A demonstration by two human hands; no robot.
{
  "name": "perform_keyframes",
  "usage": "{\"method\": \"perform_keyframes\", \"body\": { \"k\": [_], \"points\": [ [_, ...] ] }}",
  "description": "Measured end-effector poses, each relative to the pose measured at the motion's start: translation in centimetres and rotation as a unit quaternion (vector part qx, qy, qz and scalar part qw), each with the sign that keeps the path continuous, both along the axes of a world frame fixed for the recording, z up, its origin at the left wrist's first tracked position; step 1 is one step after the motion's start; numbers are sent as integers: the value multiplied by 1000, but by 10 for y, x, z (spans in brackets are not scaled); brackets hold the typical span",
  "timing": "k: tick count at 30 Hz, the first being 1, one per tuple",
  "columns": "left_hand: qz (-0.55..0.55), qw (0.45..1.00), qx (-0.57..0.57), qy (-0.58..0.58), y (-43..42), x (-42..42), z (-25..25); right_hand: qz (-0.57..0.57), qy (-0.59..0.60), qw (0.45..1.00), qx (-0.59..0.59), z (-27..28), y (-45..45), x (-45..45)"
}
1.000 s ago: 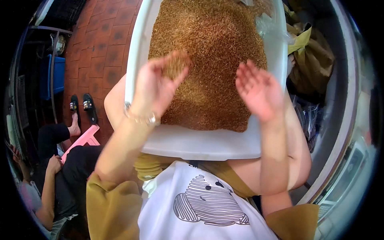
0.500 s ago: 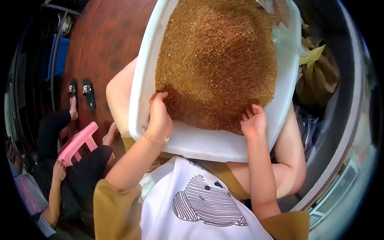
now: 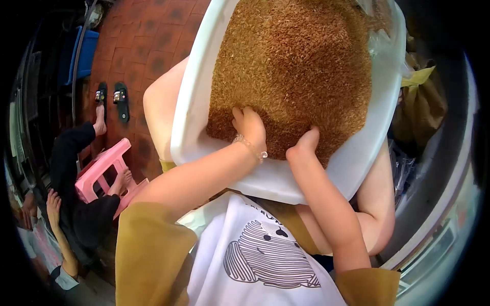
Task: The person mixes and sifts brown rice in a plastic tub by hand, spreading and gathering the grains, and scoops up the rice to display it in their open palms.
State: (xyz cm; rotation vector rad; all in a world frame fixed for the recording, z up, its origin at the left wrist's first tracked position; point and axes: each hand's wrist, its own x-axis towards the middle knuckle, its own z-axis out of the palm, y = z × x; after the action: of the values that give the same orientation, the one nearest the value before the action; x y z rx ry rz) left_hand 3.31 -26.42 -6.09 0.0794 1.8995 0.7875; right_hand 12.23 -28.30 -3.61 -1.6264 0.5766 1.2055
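Note:
A large heap of reddish-brown grains [image 3: 301, 66] lies in a white tub [image 3: 191, 104] that rests across the thighs. Against the near left part of the heap is my left hand [image 3: 251, 126], a beaded bracelet on its wrist; some fingers show bent, their tips down in the grains. My right hand [image 3: 304, 143] is at the heap's near edge, thumb side up, with most of its fingers buried or hidden. Whether either hand grips any grains cannot be made out.
Another person's leg and arm [image 3: 62, 245] are at the left, by a pink stool [image 3: 99, 171]. Black slippers [image 3: 121, 102] are on the red tiled floor [image 3: 148, 38]. A blue bin [image 3: 84, 53] stands upper left; a brown bag [image 3: 421, 109] is right of the tub.
Both hands have come down from above the heap, where the left held grains, and moved inward into its near edge. The tub has shifted right in view. The other person's hand has left the stool.

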Motion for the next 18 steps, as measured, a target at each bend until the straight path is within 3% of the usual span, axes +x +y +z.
{"method": "perform_keyframes", "body": {
  "k": [3, 9, 11, 15, 18],
  "points": [
    [15, 993, 46, -105, 4, -7, 5, -25, 46, 998, 17, -2, 1, 11],
    [75, 963, -12, -260, 24, -12, 50, -14, 76, 996, 33, -9, 2, 16],
    [58, 949, -3, -311, 19, -13, 35, -19, 104, 994, 18, 4, 8, 12],
    [67, 934, -5, -351, 29, -4, 58, -51, 192, 963, 185, 12, 14, 12],
    [90, 890, 74, -441, 32, -4, 56, -83, 201, 937, 272, 29, 20, 15]
  ]
}}
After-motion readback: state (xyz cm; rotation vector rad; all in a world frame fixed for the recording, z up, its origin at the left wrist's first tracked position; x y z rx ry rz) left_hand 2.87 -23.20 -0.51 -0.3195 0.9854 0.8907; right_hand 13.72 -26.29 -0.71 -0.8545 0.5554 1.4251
